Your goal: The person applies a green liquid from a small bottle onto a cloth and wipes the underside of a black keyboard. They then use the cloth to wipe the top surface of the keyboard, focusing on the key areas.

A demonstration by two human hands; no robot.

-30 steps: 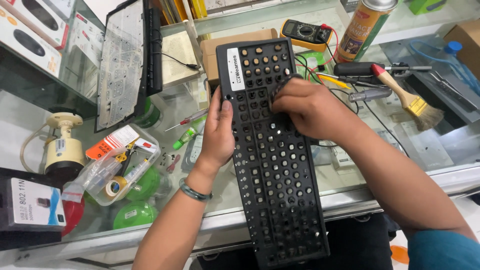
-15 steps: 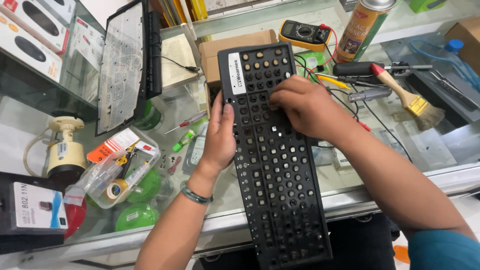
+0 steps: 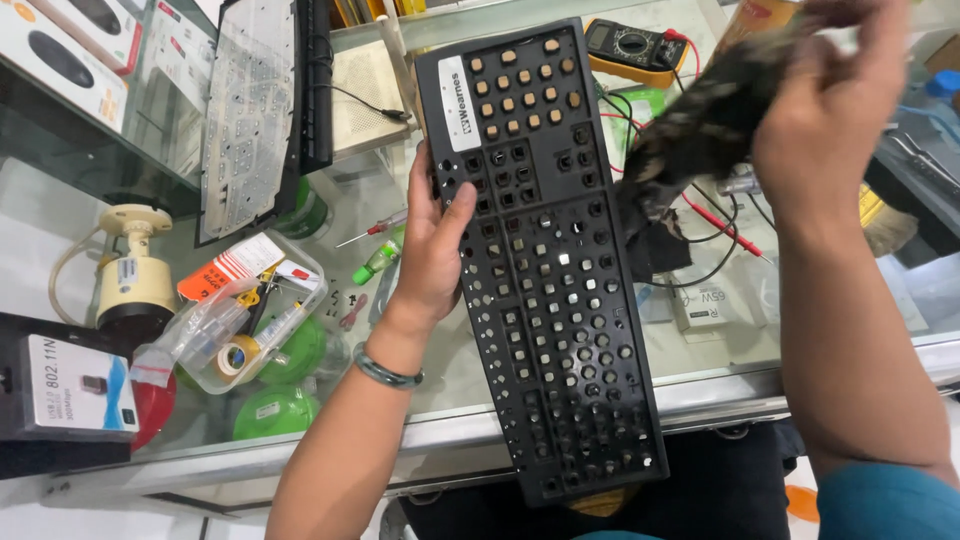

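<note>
Yellow multimeter (image 3: 630, 45) and red probe leads (image 3: 715, 215) crowd my glass counter (image 3: 450, 370). My left hand (image 3: 432, 250) grips the black perforated keyboard frame's (image 3: 550, 260) edge; right hand (image 3: 835, 115) pinches a blurred dark cloth (image 3: 700, 120) beside it.

Black keyless keyboard frame (image 3: 545, 260) lies slantwise over the counter edge.
</note>
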